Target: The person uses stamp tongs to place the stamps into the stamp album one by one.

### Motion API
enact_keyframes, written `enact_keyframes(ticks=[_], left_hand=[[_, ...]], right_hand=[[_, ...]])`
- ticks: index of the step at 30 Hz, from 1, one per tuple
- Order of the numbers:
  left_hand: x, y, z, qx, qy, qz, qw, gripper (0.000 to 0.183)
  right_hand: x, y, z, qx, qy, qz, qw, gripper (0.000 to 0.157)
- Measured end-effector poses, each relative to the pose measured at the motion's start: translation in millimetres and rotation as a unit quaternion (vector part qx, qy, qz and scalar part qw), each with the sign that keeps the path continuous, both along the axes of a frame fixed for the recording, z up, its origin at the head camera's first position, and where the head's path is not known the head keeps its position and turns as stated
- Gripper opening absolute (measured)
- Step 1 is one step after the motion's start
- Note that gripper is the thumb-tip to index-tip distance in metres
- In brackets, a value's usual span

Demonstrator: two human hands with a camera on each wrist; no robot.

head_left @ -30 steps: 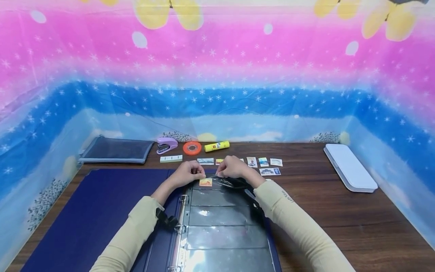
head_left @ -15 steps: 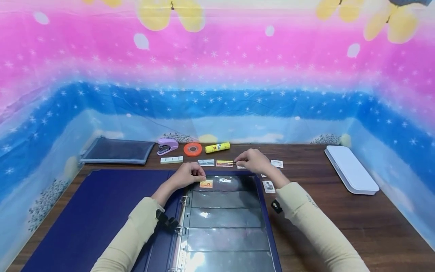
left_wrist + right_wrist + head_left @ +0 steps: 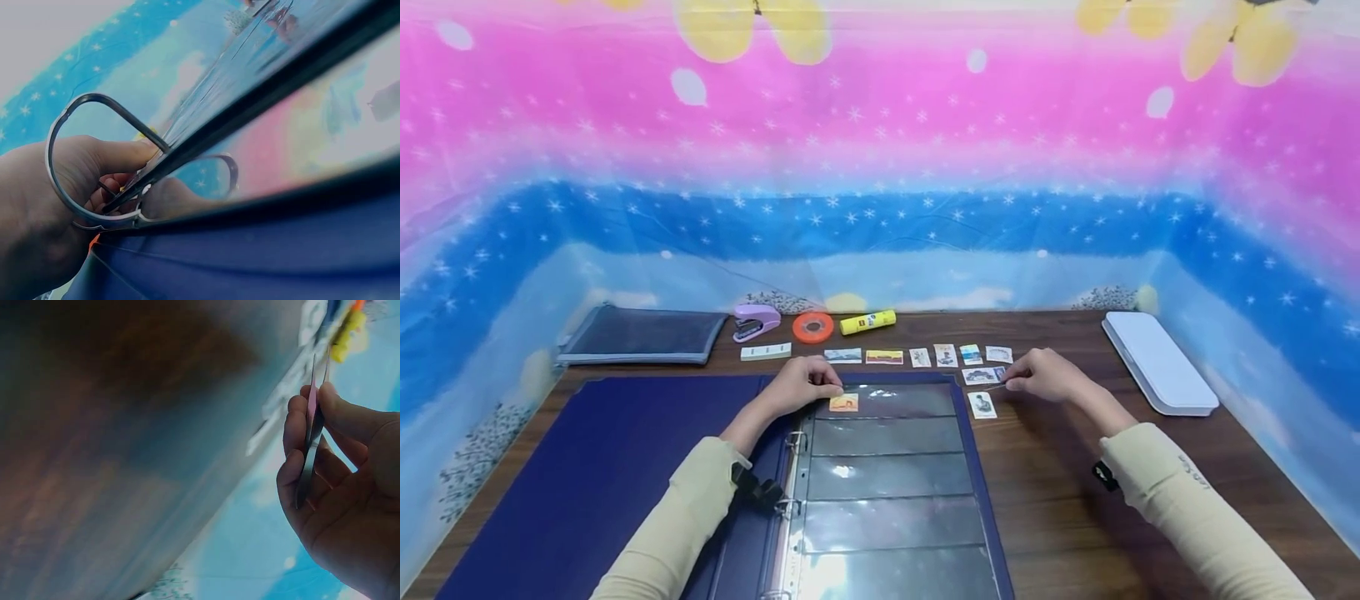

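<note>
Right hand (image 3: 1048, 375) grips steel tweezers (image 3: 310, 440) between thumb and fingers; tweezer tips stand apart. In the head view they point left over the wooden table (image 3: 1060, 517), near the upper edge of a portrait stamp (image 3: 982, 406) and the lower edge of a wide stamp (image 3: 982, 376). Contact with either: cannot tell.

Left hand (image 3: 797, 387) pinches the top edge of the clear-pocket page (image 3: 887, 525) in the navy ring binder (image 3: 625, 467), beside an orange stamp (image 3: 843, 403) at the left end of the top row. Whether that stamp lies under or over the film: not resolved.

Handling notes (judgement): bring the tweezers in low, almost flat to the table, so one tip slides beneath the paper rather than shoving it. Close lightly, well inside the margin; a nip at the perforations could tear or crease. With two stamps so near, aim at one edge only. Left pinch should be firm but without pulling, since a tug on the film could skew the orange stamp.
</note>
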State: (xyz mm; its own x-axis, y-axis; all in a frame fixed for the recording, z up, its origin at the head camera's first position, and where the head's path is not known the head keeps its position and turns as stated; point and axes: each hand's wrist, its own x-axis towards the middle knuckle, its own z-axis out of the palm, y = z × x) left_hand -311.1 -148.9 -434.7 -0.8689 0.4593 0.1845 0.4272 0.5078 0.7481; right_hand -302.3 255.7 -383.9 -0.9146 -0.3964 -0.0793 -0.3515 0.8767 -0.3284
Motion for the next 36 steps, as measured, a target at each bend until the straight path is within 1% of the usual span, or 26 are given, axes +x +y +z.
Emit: enact_keyframes(ticks=[2,5,8,12,15,19,21,23,27,29,32,34,36], left_hand=[[-0.4,-0.3,-0.4,0.003,0.004,0.001,1.0000,0.005],[-0.4,0.9,-0.8,0.008,0.004,0.000,1.0000,0.005],[-0.6,1.5,-1.5,0.010,-0.002,-0.002,1.0000,0.007],[-0.8,2.3,-1.6,0.009,-0.006,-0.001,0.9999,0.009],[-0.5,2.7,-0.9,0.013,-0.006,0.001,0.9999,0.006],[-0.9,1.7,-1.1,0.016,-0.005,0.001,0.9999,0.005],[-1.5,1.2,-1.8,0.017,-0.004,0.001,0.9999,0.005],[-1.9,1.6,-1.9,0.019,-0.005,0.000,0.9998,0.007],[-0.4,1.2,-0.7,0.020,-0.012,-0.002,0.9997,0.010],[0.0,1.1,0.2,0.017,-0.015,-0.001,0.9997,0.009],[0.2,1.1,2.9,0.008,-0.020,0.000,0.9998,0.008],[-0.7,1.8,5.3,-0.011,-0.019,-0.004,0.9998,0.007],[-1.7,3.6,11.0,-0.036,-0.022,-0.015,0.9990,0.006]], right_hand=[[0.0,5.7,-3.5,0.007,-0.003,0.000,1.000,0.018],[-0.7,10.1,-6.1,0.005,-0.016,0.000,1.000,0.017],[-1.9,11.2,-5.1,-0.006,-0.041,0.002,0.999,0.017],[-3.6,12.8,-0.9,-0.010,-0.063,0.004,0.998,0.017],[-4.3,13.8,-0.6,-0.024,-0.081,0.005,0.996,0.017],[-4.5,11.4,-6.4,-0.059,-0.102,0.007,0.993,0.017],[-4.2,9.3,-10.2,-0.068,-0.092,0.012,0.993,0.016],[-3.7,8.3,-12.5,-0.071,-0.074,0.007,0.995,0.014],[-2.8,7.6,-13.3,-0.050,-0.029,-0.008,0.998,0.013],[-2.4,7.2,-11.4,-0.040,-0.017,-0.027,0.999,0.013],[-1.6,5.5,-5.8,-0.029,0.003,-0.040,0.999,0.014],[-1.4,3.5,-0.5,-0.035,0.009,-0.052,0.998,0.015],[-2.1,1.1,5.5,-0.050,0.017,-0.065,0.997,0.017]])
